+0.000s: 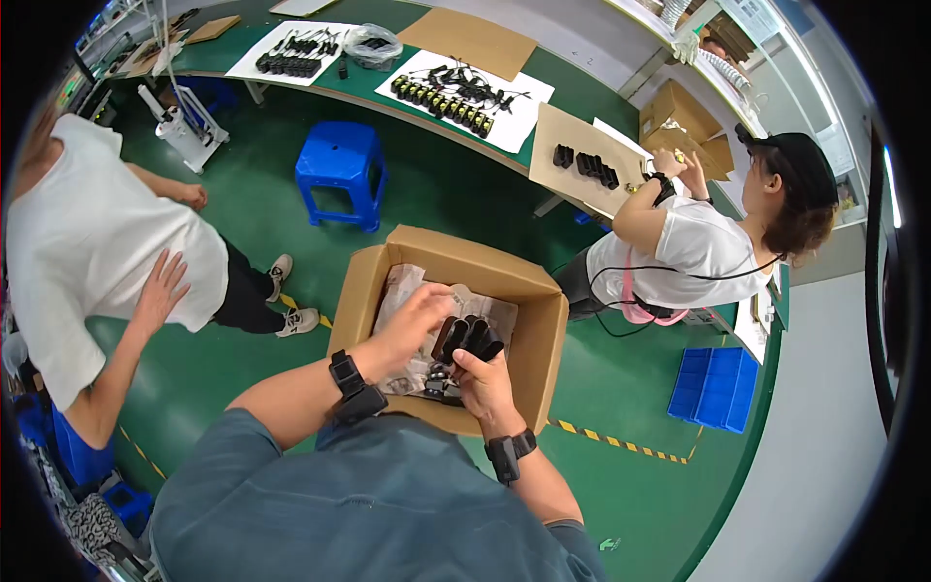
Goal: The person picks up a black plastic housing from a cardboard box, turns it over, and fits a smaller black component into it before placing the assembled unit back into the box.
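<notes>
An open cardboard box (pixel 555 339) stands right in front of me, with crumpled printed paper (pixel 400 283) lining it. Over the box, my right hand (pixel 482 388) grips a bunch of several black oblong plastic pieces (pixel 473 338), thumb on the near side. Just to the left of that bunch is my left hand (pixel 412 328), fingers loosely curved and stretched out, with nothing visible held in it. Its fingertips come close to the pieces; whether they touch, I cannot tell. Small dark and shiny parts (pixel 436 378) lie in the box below my hands.
A co-worker (pixel 107 233) stands at left; another (pixel 718 223) works at the green bench (pixel 364 105). Black cabled parts (pixel 456 82) and black pieces (pixel 587 167) lie on it. A blue stool (pixel 339 165) stands beyond the box, a blue crate (pixel 713 388) at right.
</notes>
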`<state>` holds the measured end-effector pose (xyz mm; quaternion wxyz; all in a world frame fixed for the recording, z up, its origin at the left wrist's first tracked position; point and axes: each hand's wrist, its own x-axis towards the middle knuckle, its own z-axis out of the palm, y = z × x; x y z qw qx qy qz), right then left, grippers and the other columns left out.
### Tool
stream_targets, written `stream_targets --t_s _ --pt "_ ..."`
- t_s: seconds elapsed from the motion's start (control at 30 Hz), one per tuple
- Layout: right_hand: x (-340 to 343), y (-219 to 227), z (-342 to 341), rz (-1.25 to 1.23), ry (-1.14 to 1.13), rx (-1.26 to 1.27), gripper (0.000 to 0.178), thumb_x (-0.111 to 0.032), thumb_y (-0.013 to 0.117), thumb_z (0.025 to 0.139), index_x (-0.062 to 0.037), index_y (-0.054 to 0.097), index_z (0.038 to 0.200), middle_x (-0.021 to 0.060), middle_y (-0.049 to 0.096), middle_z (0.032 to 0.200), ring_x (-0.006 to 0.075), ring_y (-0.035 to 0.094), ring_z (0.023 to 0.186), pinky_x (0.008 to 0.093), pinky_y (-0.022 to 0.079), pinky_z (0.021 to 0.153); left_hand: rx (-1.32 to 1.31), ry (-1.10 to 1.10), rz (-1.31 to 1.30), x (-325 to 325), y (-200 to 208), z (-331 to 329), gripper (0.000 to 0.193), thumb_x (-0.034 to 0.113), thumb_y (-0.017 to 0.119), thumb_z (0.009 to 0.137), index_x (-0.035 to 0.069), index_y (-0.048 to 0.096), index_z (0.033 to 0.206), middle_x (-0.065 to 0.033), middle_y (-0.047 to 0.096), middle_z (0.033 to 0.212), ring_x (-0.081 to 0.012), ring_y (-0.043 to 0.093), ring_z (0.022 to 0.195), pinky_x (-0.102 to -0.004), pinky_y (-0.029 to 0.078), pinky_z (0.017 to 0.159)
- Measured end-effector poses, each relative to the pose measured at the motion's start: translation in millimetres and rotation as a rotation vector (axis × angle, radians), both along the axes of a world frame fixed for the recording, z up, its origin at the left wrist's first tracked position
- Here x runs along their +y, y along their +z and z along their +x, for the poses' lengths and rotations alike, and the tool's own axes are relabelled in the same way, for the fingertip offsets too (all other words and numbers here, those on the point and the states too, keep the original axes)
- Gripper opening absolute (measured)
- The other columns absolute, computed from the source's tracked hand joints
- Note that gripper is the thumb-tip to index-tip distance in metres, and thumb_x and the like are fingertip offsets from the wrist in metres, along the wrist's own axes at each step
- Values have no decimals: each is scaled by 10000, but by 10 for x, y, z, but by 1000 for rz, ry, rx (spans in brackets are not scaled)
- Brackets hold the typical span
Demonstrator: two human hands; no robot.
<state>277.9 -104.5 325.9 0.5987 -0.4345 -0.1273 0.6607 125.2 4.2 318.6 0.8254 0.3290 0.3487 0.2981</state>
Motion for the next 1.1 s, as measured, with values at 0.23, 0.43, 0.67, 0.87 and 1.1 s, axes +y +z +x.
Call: stream_targets --t_s 0.23,0.43,0.67,0.87,1.1 --pt "1111 -959 573 -194 -192 8 388 39 687 877 -107 554 1211 53 652 1061 209 650 852 345 577 684 1394 84 891 720 -2125 -634 806 220 774 833 99 360 1515 -272 502 1371 -444 525 1240 -503 445 1048" --pt "2711 -1782 1394 -130 -219 -28 291 47 665 897 -87 575 1139 79 665 969 218 655 774 343 588 605 1326 -20 692 658 -2463 -580 955 148 738 845 116 168 1612 -290 503 1380 -478 523 1236 -513 462 1032" --pt "4541 -1390 2532 74 -300 -95 476 0 716 898 -44 481 1309 85 683 961 237 691 812 375 605 659 1326 -6 708 661 -2540 -530 973 128 727 832 118 159 1622 -285 528 1376 -481 553 1204 -513 488 998" --pt "3916 -2084 2536 4 -270 -358 671 -66 767 884 9 397 1438 40 639 894 139 615 730 317 533 627 1368 -16 693 619 -2486 -430 955 129 717 839 111 168 1620 -288 520 1401 -478 545 1231 -514 488 1002" --pt "1489 -2720 1866 -160 154 -597 236 -95 684 949 -8 632 1163 16 623 867 108 588 738 270 506 662 1353 114 875 722 -2622 -440 929 164 696 836 128 191 1614 -257 584 1247 -459 591 1115 -515 509 960"
